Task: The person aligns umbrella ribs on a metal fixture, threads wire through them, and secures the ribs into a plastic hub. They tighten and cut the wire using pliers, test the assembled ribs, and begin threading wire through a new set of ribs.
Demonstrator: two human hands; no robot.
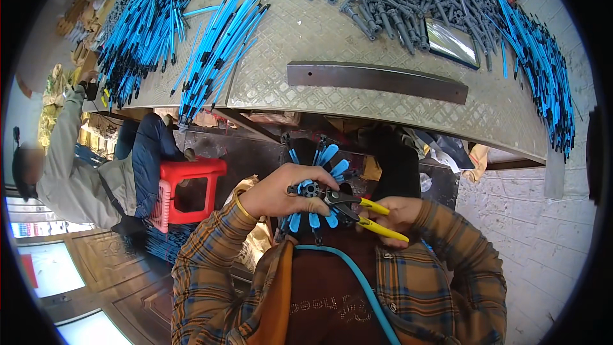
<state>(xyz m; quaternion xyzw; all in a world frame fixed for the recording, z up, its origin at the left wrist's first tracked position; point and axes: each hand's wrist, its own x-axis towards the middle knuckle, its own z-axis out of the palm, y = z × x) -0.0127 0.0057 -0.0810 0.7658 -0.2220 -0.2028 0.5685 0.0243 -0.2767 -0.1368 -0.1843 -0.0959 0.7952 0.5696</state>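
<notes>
I see my left hand (pixel 281 188) pinching the black-hubbed blue-paddled plastic wheel (pixel 313 191) at centre; my right hand (pixel 396 214) grips yellow-handled pliers (pixel 361 211), long axis pointing ten o'clock, nose at the hub.

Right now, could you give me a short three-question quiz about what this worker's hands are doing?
1. True or false: the right hand holds yellow-handled pliers.
2. What does the left hand grip? A) a round hub with blue paddle-shaped spokes B) a grey metal bar C) a red stool
3. Where do the pliers' tips meet the hub: at its centre or at its outer blue ends?

Key: 1 true. 2 A. 3 at its centre.
</notes>
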